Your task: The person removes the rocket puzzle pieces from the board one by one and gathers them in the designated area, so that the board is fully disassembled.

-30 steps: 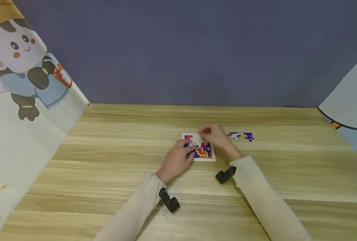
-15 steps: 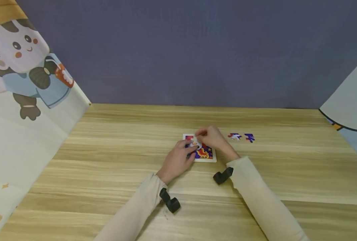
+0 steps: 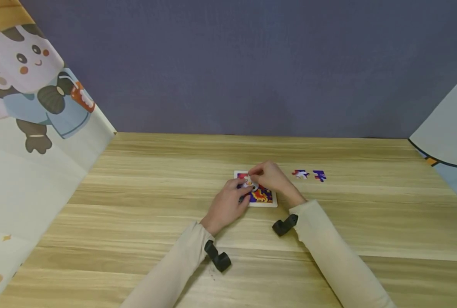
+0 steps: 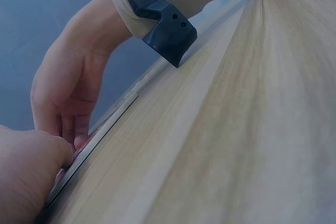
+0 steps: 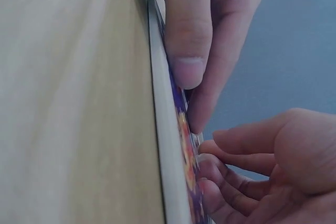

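A small puzzle piece (image 3: 248, 182), judged light, thin and stiff, is pinched at its edges by the right hand (image 3: 271, 176) while the puzzle board (image 3: 268, 201) beneath is pressed flat by the left hand (image 3: 227, 204).

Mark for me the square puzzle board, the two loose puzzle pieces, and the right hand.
Square white-rimmed puzzle board (image 3: 267, 202): head view, near right corner.
Loose purple puzzle pieces (image 3: 319, 175): head view, right-hand piece.
Right hand (image 3: 271, 176): head view, back of hand.

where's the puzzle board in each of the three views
Head: the puzzle board lies mid-table, partly under both hands.
Left wrist: lower left, seen edge-on as a thin dark slab.
Right wrist: a pale edge running top to bottom at centre.
Shared landmark: the wooden table.
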### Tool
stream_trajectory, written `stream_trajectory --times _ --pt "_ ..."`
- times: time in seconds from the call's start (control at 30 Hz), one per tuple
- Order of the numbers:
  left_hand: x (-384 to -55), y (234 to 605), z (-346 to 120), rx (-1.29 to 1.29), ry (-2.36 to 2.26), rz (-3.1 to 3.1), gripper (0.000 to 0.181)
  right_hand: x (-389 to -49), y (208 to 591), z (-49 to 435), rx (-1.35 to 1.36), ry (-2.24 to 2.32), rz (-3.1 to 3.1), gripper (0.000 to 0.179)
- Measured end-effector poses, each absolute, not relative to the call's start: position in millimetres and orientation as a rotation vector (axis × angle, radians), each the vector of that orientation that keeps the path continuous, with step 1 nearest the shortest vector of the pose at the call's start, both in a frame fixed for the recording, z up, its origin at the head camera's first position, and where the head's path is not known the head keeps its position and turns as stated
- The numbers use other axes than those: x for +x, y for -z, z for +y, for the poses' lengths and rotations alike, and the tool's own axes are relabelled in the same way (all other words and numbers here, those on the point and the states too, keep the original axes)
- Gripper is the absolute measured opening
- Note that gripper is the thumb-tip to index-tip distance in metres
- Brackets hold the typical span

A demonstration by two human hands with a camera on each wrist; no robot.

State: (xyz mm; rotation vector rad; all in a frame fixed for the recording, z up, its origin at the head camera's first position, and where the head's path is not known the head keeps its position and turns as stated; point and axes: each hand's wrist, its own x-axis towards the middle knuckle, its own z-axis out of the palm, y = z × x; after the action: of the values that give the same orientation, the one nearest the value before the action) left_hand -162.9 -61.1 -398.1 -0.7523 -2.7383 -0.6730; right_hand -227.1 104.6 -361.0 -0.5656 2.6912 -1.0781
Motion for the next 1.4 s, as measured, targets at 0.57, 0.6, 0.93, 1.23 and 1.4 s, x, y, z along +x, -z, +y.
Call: stream_trajectory --times 0.57,0.6,0.93,1.23,1.4 --pt "-162 400 -65 -0.756 0.676 -2.73 0.031 -223 361 105 -0.818 1.048 2.58 0.032" --pt "-162 400 -65 -0.756 0.679 -2.73 0.031 -223 362 105 -0.814 1.048 2.584 0.032" --pt "-154 402 -68 -0.784 0.655 -2.697 0.028 -224 366 107 -0.794 1.059 2.594 0.033" --pt "-143 402 -68 -0.775 0.646 -2.701 0.026 -224 370 110 -0.765 1.13 2.614 0.031" --pt "-142 403 -67 -0.763 0.646 -2.705 0.026 -222 374 109 -0.668 1.21 2.587 0.032"
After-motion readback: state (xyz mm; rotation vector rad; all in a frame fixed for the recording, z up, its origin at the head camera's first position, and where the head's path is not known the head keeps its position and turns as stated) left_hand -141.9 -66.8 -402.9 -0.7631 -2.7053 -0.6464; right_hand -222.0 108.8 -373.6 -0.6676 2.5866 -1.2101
